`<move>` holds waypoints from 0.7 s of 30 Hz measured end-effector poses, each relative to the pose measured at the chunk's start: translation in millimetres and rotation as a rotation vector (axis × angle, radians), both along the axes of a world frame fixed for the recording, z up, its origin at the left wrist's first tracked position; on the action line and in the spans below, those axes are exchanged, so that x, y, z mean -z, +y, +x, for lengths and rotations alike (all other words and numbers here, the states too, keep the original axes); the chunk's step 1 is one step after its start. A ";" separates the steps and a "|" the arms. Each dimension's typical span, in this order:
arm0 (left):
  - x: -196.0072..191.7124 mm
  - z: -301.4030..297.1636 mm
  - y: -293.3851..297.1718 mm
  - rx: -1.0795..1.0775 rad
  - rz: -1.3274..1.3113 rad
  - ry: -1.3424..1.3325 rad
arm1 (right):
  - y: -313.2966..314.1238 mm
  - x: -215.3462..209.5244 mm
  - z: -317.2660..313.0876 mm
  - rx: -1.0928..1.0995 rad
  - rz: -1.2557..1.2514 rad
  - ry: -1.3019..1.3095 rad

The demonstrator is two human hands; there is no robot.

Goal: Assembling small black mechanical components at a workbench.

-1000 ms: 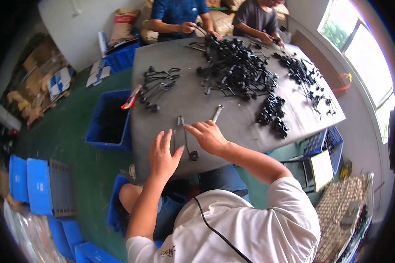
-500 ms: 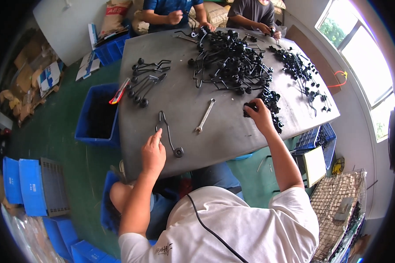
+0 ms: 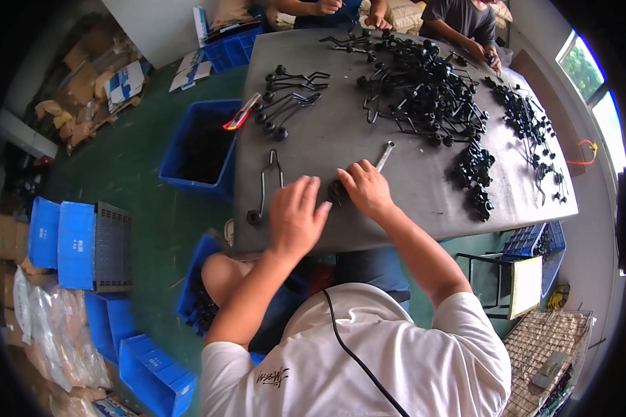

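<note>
My left hand [image 3: 297,217] hovers over the near part of the table, fingers stretched out, holding nothing visible. Just right of it, my right hand [image 3: 368,189] has thumb and fingers bent around a small black part [image 3: 338,193], whose exact kind is partly hidden. Left of my left hand lies a bent black metal rod [image 3: 262,182] with a round black roller [image 3: 254,217] at its near end. Beyond my right hand a wrench [image 3: 385,154] shows its far end; its near end is covered. Small black parts [image 3: 474,167] are piled to the right.
A grey table [image 3: 313,149] carries a heap of rods with rollers [image 3: 431,90], several more rods [image 3: 285,104] and a red utility knife [image 3: 242,111] at the left edge. A blue bin [image 3: 195,142] stands beside it. Two people work across the table.
My right hand has moved left from the small-parts pile with a black part. My left hand has left the rod, which now lies turned, and come beside my right hand. The view has shifted.
</note>
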State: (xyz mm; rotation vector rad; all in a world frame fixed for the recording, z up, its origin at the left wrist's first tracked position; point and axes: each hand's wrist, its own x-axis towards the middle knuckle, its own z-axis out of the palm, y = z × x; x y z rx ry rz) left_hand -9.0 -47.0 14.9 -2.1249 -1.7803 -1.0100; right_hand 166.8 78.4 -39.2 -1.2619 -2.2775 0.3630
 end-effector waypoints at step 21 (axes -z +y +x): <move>47.2 18.9 43.2 0.090 -0.145 -0.237 | -30.9 -19.5 23.1 -0.275 -0.076 0.309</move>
